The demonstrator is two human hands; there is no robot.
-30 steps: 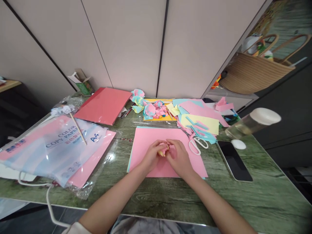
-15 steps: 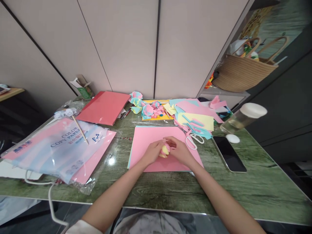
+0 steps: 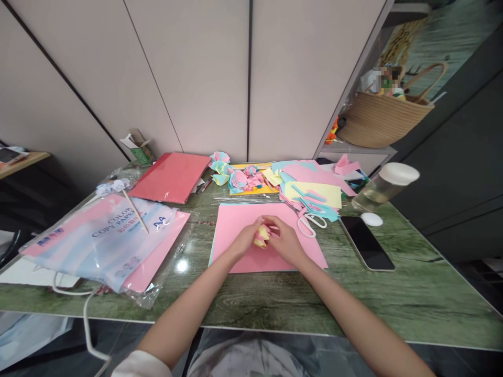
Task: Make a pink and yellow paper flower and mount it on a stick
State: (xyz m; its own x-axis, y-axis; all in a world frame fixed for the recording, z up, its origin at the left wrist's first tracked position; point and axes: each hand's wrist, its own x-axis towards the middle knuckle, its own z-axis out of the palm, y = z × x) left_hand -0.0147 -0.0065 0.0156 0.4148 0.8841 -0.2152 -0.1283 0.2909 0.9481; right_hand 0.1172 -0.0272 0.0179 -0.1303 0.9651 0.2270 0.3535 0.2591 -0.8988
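Both hands meet over a pink paper sheet (image 3: 239,220) lying on the green table (image 3: 275,303). My left hand (image 3: 242,242) and my right hand (image 3: 286,242) pinch a small folded piece of yellow and pink paper (image 3: 261,236) between their fingertips, held just above the sheet. White-handled scissors (image 3: 308,224) lie right of my right hand.
A pack of coloured copy paper (image 3: 106,238) with a wooden stick (image 3: 135,211) lies at left, a red folder (image 3: 171,177) behind it. Paper flowers (image 3: 236,177) and cut scraps (image 3: 314,191) sit at the back. A phone (image 3: 365,242), a lidded jar (image 3: 383,186) and a woven basket (image 3: 383,118) are at right.
The hands stay together on the folded paper, fingers shifting slightly around it. The view has tilted and drawn back a little.
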